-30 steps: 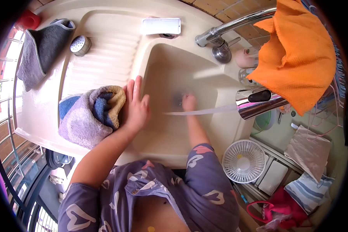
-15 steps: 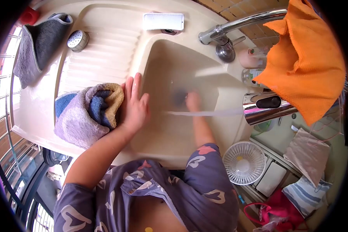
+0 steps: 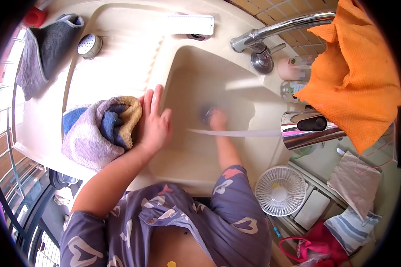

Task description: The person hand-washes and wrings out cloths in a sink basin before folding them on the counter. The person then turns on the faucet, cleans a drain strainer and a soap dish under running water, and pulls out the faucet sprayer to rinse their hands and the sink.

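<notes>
My left hand (image 3: 155, 122) rests on the sink's left rim, fingers stretched out, holding nothing. It lies beside a bundle of lilac, blue and tan cloths (image 3: 98, 133) on the ribbed drainboard. Down in the beige sink basin (image 3: 200, 164), my right hand (image 3: 218, 119) is in the water over the drain, its fingers curled round something dark that is too blurred to name. A stream of water (image 3: 245, 133) runs from the chrome faucet head (image 3: 305, 129) across my right wrist.
An orange cloth (image 3: 356, 71) hangs over the faucet pipe. A metal strainer (image 3: 90, 46), a grey cloth (image 3: 53, 49) and a white brush (image 3: 190, 25) lie on the counter. Bottles (image 3: 292, 68) stand behind the basin; a white fan (image 3: 280, 190) is at the lower right.
My right hand has shifted slightly about the drain, with the dark patch beside it. My left hand stays on the rim. The view has shifted a little.
</notes>
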Motion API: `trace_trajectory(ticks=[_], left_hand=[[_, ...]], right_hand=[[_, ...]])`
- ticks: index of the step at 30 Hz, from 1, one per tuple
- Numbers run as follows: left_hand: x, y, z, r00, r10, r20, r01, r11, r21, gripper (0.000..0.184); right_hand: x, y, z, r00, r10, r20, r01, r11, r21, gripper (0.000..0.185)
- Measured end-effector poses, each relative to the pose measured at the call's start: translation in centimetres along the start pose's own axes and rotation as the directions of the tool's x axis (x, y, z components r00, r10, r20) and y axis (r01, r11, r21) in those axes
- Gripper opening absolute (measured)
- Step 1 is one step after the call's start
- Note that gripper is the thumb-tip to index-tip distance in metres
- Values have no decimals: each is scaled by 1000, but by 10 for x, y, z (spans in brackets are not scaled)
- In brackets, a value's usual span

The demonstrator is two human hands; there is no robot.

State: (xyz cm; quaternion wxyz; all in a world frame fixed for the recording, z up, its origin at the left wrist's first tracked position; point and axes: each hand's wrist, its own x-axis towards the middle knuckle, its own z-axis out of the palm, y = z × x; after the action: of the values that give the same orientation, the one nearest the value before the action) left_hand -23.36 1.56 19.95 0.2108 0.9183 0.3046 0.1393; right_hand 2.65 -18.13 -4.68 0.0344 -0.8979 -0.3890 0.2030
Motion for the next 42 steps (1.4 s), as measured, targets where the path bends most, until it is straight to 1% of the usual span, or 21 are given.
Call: trace_trajectory(ticks=[1, 3, 4, 6, 7, 9, 10, 11, 12, 13, 15, 16, 18, 22, 25, 27, 29, 31, 33, 36, 42], left_hand=[[1, 0, -1, 1000, -9, 14, 9, 1000, -2, 11], [2, 1, -1, 999, -30, 30, 30, 1000, -6, 11], [2, 2, -4, 999, -24, 30, 24, 1000, -4, 11], [2, 1, -4, 1000, -12, 27, 12, 1000, 4, 11], [2, 1, -2, 1000, -15, 19, 15, 1000, 3, 10], [3, 1, -1, 1000, -16, 11, 16, 1000, 6, 10], [3, 1, 0, 1000, -19, 11, 19, 1000, 3, 10], [1, 1, -1, 1000, -21, 19, 21, 1000, -2, 10], [-2, 2, -1, 999, -21, 29, 21, 1000, 1, 10], [-2, 2, 0, 999, -21, 31, 21, 1000, 7, 10], [2, 0, 0, 999, -20, 26, 20, 1000, 14, 10], [1, 1, -1, 999, -25, 40, 24, 999, 25, 14], [-1, 2, 0, 998, -29, 50, 27, 999, 35, 19], [0, 2, 0, 998, -37, 46, 36, 999, 6, 19], [-1, -2, 2, 999, -26, 38, 26, 1000, 5, 17], [0, -3, 6, 1000, -15, 25, 15, 1000, -18, 16], [-1, -3, 6, 1000, -3, -7, 3, 1000, -29, 14], [-2, -1, 3, 1000, 6, -18, -7, 999, -45, 10], [-3, -1, 4, 1000, -14, 0, 14, 999, -39, 10], [-2, 1, 3, 1000, -13, 13, 13, 1000, -13, 10], [-3, -3, 6, 1000, 8, -13, -8, 1000, 4, 9]], right_hand=[[0, 0, 5, 1000, -1, -5, 1, 1000, 3, 21], [-4, 2, 15, 974, -228, -15, 209, 912, -353, 20], [-6, -5, 5, 974, -228, -5, 211, 912, -350, 20], [4, -28, -29, 975, 152, 160, -120, 974, -194, 20], [3, -16, -12, 976, 151, 155, -120, 974, -191, 20], [-4, 2, 23, 921, -346, -180, 296, 920, -256, 18], [4, -14, 10, 918, -352, -180, 303, 919, -253, 18], [12, -31, -4, 996, -69, 57, 80, 973, -215, 18], [13, -37, -7, 929, 223, 296, -156, 960, -234, 18], [13, -31, 0, 929, 224, 295, -159, 960, -229, 18], [12, -29, -1, 971, -59, 232, 141, 924, -355, 19], [8, -29, -2, 970, -54, 236, 138, 925, -354, 19], [12, -27, -1, 989, 143, -48, -147, 982, -114, 17], [34, -4, 39, 982, 107, 155, -51, 944, -325, 18], [50, 17, 44, 967, -79, 242, 134, 966, -221, 21], [24, 3, -48, 937, 177, 303, -247, 945, 213, 21], [-2, 36, -70, 944, 234, 232, -320, 814, 485, 19], [-38, 31, -116, 927, 304, 220, -375, 774, 510, 18], [-67, 38, -143, 945, 326, 7, -276, 791, 547, 21], [-116, -14, -228, 868, 493, 62, -445, 716, 538, 24], [-181, -27, -309, 819, 566, 93, -482, 592, 647, 21]])
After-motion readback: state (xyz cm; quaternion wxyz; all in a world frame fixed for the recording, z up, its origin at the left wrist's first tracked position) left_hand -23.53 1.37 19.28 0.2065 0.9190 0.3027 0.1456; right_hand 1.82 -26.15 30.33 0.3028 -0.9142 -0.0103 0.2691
